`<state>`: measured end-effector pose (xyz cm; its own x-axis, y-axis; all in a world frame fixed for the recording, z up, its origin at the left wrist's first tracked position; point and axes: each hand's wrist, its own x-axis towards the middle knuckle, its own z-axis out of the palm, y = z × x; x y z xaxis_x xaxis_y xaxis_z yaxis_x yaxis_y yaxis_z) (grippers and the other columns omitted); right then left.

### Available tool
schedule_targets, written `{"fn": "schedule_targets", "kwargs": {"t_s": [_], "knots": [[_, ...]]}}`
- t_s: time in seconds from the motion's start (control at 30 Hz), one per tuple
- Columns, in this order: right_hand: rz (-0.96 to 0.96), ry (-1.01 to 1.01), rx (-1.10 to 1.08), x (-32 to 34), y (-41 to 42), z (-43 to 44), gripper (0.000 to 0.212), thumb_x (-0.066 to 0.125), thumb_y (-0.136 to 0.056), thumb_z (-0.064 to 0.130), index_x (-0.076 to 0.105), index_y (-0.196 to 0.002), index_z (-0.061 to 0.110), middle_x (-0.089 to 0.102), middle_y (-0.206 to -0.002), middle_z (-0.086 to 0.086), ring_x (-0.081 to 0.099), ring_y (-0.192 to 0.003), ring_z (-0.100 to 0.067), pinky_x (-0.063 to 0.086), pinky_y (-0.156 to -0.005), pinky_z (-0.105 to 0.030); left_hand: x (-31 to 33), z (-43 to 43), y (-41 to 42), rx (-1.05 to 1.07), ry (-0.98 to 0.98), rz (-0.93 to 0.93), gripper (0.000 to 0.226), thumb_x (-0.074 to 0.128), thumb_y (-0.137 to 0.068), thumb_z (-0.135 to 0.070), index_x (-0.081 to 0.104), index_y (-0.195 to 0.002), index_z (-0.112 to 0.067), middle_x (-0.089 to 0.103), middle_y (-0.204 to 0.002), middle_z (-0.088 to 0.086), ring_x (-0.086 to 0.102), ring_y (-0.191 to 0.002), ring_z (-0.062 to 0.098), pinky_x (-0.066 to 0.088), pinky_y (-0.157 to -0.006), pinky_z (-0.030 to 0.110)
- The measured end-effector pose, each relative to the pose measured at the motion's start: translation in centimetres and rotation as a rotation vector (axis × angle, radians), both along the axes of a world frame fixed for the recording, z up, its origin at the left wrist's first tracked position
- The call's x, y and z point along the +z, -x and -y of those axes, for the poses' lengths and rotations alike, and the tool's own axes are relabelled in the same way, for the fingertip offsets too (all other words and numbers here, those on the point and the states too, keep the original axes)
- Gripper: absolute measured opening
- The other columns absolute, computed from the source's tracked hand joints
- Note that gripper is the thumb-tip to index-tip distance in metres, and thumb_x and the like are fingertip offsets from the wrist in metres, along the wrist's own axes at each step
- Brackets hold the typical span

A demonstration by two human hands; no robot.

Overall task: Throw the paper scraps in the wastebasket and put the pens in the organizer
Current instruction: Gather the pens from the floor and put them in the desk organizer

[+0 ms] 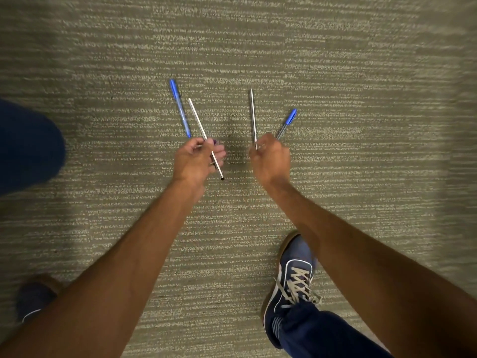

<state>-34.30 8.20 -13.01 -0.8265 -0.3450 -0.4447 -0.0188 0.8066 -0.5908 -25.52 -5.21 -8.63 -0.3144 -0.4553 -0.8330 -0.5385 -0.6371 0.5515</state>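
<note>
My left hand (193, 158) is closed around two pens held above the carpet: a blue-capped clear pen (180, 107) pointing up and left, and a thin silver pen (200, 122) whose black tip sticks out below my fingers. My right hand (271, 157) grips two more: a thin silver pen (253, 115) standing almost straight up, and a blue-capped pen (287, 122) angled up and right. No paper scraps, wastebasket or organizer appear in the head view.
Grey-green striped carpet (335, 73) fills the view. My right foot in a blue laced sneaker (294, 277) is at lower right, my left shoe (36, 295) at lower left. A dark blue blurred shape (28, 146) sits at the left edge.
</note>
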Motion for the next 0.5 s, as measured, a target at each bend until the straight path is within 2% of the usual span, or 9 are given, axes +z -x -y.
{"fn": "schedule_targets", "kwargs": {"t_s": [0.07, 0.13, 0.2, 0.27, 0.37, 0.43, 0.5], "knots": [[-0.015, -0.118, 0.041, -1.1, 0.8, 0.3, 0.019, 0.063, -0.096, 0.014, 0.054, -0.112, 0.010, 0.063, -0.085, 0.000, 0.065, -0.067, -0.016, 0.048, -0.049, -0.017, -0.6, 0.2, -0.1, 0.023, -0.022, -0.016, 0.009, 0.056, -0.101, -0.013, 0.063, -0.106, -0.011, 0.075, -0.108, 0.011, 0.077, -0.095, 0.023, 0.064, -0.081, 0.034], [-0.021, -0.221, 0.087, -2.0, 1.2, 0.8, 0.026, 0.062, -0.096, 0.013, 0.051, -0.119, 0.011, 0.064, -0.097, -0.003, 0.065, -0.080, -0.020, 0.058, -0.069, -0.028, -1.1, 0.1, -0.3, -0.010, -0.017, -0.012, 0.007, 0.057, -0.100, -0.011, 0.063, -0.105, -0.010, 0.076, -0.106, 0.012, 0.078, -0.090, 0.021, 0.064, -0.077, 0.033], [-0.058, -0.286, 0.108, -2.6, 1.3, 1.4, 0.031, 0.059, -0.095, 0.004, 0.049, -0.123, 0.012, 0.064, -0.103, -0.007, 0.065, -0.088, -0.024, 0.060, -0.080, -0.038, -1.4, 0.0, -0.3, -0.042, -0.016, -0.004, 0.008, 0.058, -0.099, -0.008, 0.064, -0.104, -0.010, 0.077, -0.105, 0.010, 0.078, -0.088, 0.019, 0.064, -0.075, 0.030], [-0.055, -0.289, 0.092, -2.7, 1.4, 1.8, 0.032, 0.056, -0.094, -0.002, 0.049, -0.121, 0.012, 0.065, -0.099, -0.006, 0.065, -0.085, -0.025, 0.060, -0.077, -0.037, -1.5, 0.0, -0.1, -0.055, -0.018, 0.003, 0.010, 0.059, -0.099, -0.005, 0.064, -0.108, -0.007, 0.077, -0.105, 0.009, 0.078, -0.089, 0.017, 0.064, -0.076, 0.030], [0.085, -0.143, 0.045, -1.7, 1.3, 2.0, 0.022, 0.059, -0.090, 0.000, 0.057, -0.106, 0.014, 0.064, -0.085, 0.000, 0.066, -0.068, -0.021, 0.053, -0.053, -0.026, -1.2, 0.0, 0.4, -0.069, 0.001, 0.032, 0.014, 0.061, -0.097, -0.005, 0.063, -0.110, -0.008, 0.077, -0.106, 0.006, 0.078, -0.090, 0.014, 0.064, -0.080, 0.032], [0.226, 0.080, 0.019, -0.4, 0.8, 1.9, 0.015, 0.062, -0.088, -0.001, 0.062, -0.096, 0.012, 0.063, -0.077, 0.003, 0.064, -0.060, -0.021, 0.054, -0.048, -0.036, -0.7, 0.0, 0.7, -0.076, 0.004, 0.054, 0.014, 0.063, -0.096, -0.006, 0.063, -0.109, -0.011, 0.077, -0.107, 0.004, 0.077, -0.092, 0.014, 0.063, -0.082, 0.032], [0.349, 0.282, 0.033, 1.1, 0.0, 1.6, 0.008, 0.066, -0.088, -0.003, 0.064, -0.091, 0.005, 0.066, -0.077, 0.003, 0.065, -0.063, -0.021, 0.059, -0.057, -0.049, -0.1, 0.2, 0.8, -0.074, -0.005, 0.073, 0.014, 0.064, -0.095, -0.006, 0.063, -0.108, -0.012, 0.077, -0.108, 0.005, 0.077, -0.093, 0.016, 0.063, -0.083, 0.034]]}}
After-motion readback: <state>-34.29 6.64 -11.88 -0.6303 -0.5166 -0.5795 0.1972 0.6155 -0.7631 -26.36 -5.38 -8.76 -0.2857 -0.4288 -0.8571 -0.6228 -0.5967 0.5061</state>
